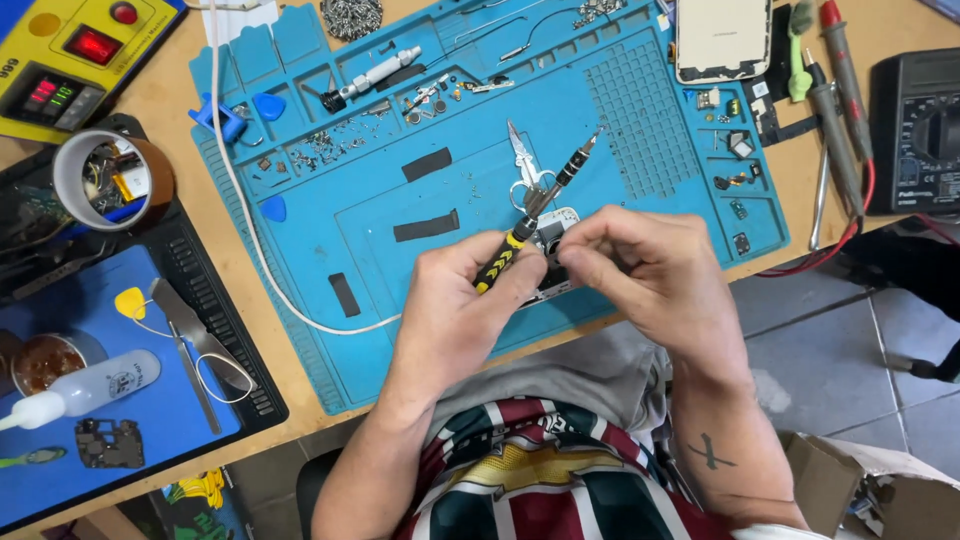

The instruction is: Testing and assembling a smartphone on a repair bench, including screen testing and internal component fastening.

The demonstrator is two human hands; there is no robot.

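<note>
Near the mat's (300, 330) front edge, both hands (455, 300) (650, 270) grip screwdriver (520, 230) and part (552, 232).

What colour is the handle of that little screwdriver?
The screwdriver handle is black with yellow chevron stripes, held in the left hand; seen in the head view.

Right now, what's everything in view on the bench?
Blue silicone repair mat: one, centre of wooden bench.
Black-and-yellow precision screwdriver: one, in the left hand.
Small silver phone part: one, between both hands.
Silver scissors: one, on mat, behind the hands.
Black rectangular strips: three, on mat.
Blue triangular picks: two, mat's left side.
White cable: one, crossing the mat's left edge.
Brown tape roll: one, far left.
White squeeze bottle: one, lower left.
Black multimeter: one, right edge.
Left hand: gripping the screwdriver.
Right hand: on the part.
</note>
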